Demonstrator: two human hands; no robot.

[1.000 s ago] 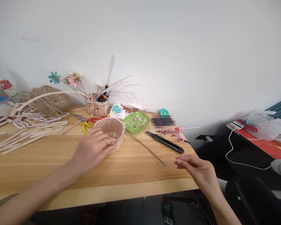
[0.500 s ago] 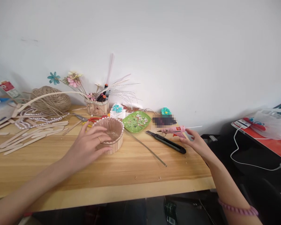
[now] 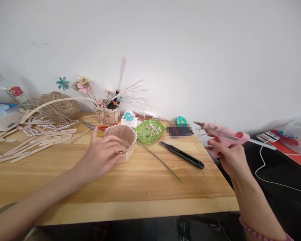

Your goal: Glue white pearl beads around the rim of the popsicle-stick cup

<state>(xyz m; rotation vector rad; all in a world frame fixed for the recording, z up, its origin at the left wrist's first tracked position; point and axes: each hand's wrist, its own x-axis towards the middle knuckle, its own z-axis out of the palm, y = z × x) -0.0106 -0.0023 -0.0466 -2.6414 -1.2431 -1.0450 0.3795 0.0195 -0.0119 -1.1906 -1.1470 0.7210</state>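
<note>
Moved: the right hand [image 3: 232,160] has lifted the pink glue gun [image 3: 222,134] off the counter [image 3: 115,190], where it lay half a second ago beside the knife; the left hand [image 3: 102,155] has stayed on the basket.
Right hand: clamped round the glue gun's grip, holding it in the air just past the counter's right edge, nozzle pointing left, a pale glue stick jutting out behind.
Left hand: fingers curled over the near rim of the round stick basket [image 3: 121,140], thumb raised, a ring on one finger.
Stick basket: stands on the counter near its middle, open side up, with white beads along the rim.
Between the hands: a black utility knife [image 3: 182,154] and a long thin strip [image 3: 160,160] lie flat on the wood, apart from each other.
Behind the basket: a green dish [image 3: 149,130] just to its right, scissors [image 3: 97,128] to its left, and a small pot of paper flowers [image 3: 107,113] by the wall.
Far left: loose flat wooden sticks [image 3: 35,144], pearl strings [image 3: 47,125] and a ball of twine [image 3: 60,107].
Right of the counter: a white cable [image 3: 266,167] trails over a dark surface.
</note>
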